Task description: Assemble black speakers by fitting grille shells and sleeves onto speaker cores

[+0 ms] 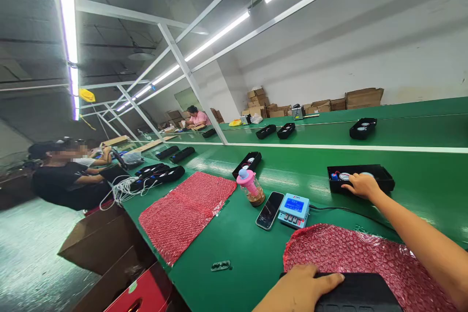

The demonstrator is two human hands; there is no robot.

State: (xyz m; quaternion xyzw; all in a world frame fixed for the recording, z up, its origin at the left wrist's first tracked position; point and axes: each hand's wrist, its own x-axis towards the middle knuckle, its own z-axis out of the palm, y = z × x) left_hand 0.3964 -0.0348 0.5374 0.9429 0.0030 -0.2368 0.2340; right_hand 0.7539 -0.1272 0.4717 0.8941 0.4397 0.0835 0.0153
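At the bottom, my left hand grips a black plastic case, its thumb on the top face. The case lies over red bubble wrap and is cut off by the frame's lower edge. My right hand reaches forward to an open black speaker box. Its thumb and forefinger are apart at the box's near wall; the other fingers are partly hidden. Inside that box, a blue part and a round speaker show. A light-blue tester with a lit screen stands left of the wrap.
A phone and a pink-lidded bottle stand beside the tester. Another red bubble-wrap sheet lies leftward. Further open black boxes sit beyond a white rail. Co-workers sit at left, near white cables.
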